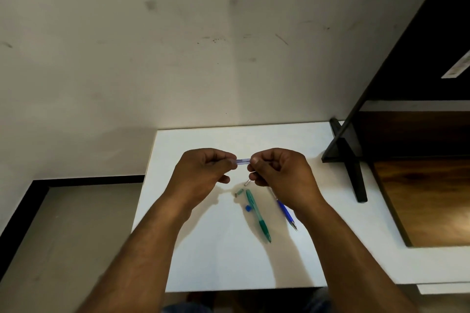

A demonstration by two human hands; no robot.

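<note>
The left hand [203, 173] and right hand [282, 175] hang level above the white surface [203, 249]. Each pinches one end of a short clear-blue barrel [243, 161] between thumb and forefinger, the other fingers curled. The barrel bridges the gap between them, its long axis running left to right, so neither hand is nearer. Any pull or twist would likely go along that line, and nothing stands in its way. A dark stand [353, 168] rests well off to the right. Below the hands lie a green pen [257, 213] and a blue pen [287, 213], both slanting toward the person, the blue one's far end hidden under the right hand. Beside the green pen sit a blue cap [248, 208] and a small green piece [239, 192]. A metal pin [246, 182] pokes out under the right fingers; I cannot tell whether it is held.
</note>
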